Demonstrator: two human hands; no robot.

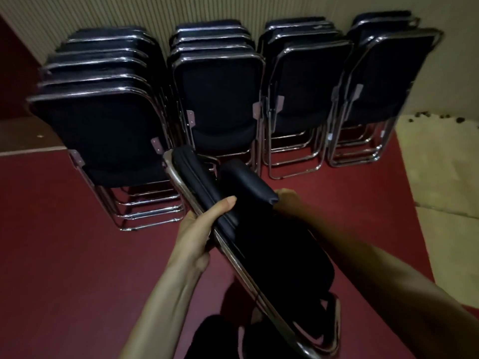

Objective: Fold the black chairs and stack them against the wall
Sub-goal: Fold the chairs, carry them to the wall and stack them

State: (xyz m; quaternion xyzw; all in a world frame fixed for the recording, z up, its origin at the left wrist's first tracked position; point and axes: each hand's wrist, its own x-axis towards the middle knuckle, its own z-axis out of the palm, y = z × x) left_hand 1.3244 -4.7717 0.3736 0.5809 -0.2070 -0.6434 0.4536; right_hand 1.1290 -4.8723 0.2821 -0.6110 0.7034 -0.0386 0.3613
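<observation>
Folded chair (259,242) centre-bottom, tilted, short of stacks (215,99) at top by wall (155,11). Left hand (199,229) curled round chrome side tube. Right hand (287,199) behind seat pad, fingers hidden, cannot tell. Probably stiff, weighty, tube slick; grip frame, not hinge.

There is just one camera. It sits high up on the person's head and looks forward and down. Very near, at the bottom, are both arms, with the left grip (204,226) and the right grip (286,200) at a folded chair (272,255) that fills the near middle. Under it lies the red floor (64,242). Far off, at the top, four stacks of black chairs (217,94) lean on the striped wall (129,11), side by side from left to right. The wide lens bends the edges, so the outer stacks look tilted.
</observation>
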